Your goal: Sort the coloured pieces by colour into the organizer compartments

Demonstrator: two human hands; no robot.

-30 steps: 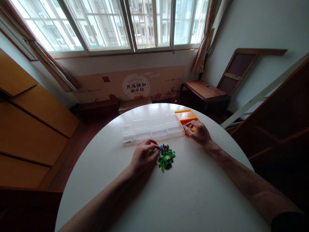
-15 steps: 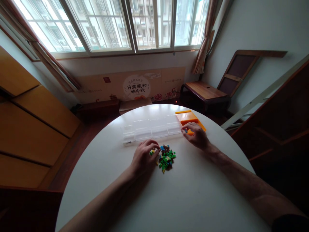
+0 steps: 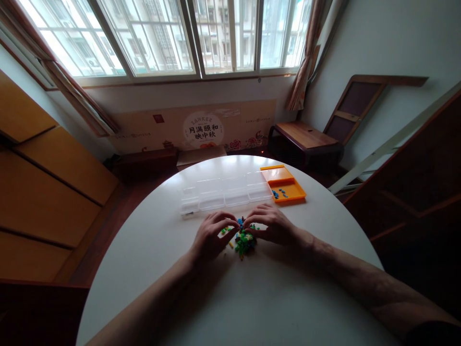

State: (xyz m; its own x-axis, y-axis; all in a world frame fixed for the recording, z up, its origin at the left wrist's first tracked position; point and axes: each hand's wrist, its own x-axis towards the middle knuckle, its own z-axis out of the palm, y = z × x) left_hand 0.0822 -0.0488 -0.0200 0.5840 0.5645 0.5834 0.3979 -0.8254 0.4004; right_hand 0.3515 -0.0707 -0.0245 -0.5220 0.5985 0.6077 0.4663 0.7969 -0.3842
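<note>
A pile of small building bricks (image 3: 245, 244), green, blue, brown and yellow, lies on the white table. At its left edge is my left hand (image 3: 213, 234), with thumb and forefinger curled together at the top of the pile. From the right my right hand (image 3: 272, 224) reaches to the same spot in a pinch. Blue bricks (image 3: 240, 222) show between the two sets of fingertips; whether either hand grips one is too small to tell. Behind my right hand stands an orange tray (image 3: 296, 191) with several blue bricks (image 3: 281, 192) inside.
A row of clear plastic compartments (image 3: 212, 202) with raised lids adjoins the orange tray's left side. The round white table (image 3: 151, 259) has its curved far edge just beyond them. A wooden chair (image 3: 306, 134) stands past the table at the right.
My right hand has moved left and nearer from the orange tray to the brick pile, uncovering the blue bricks in the tray. My left hand has stayed beside the pile.
</note>
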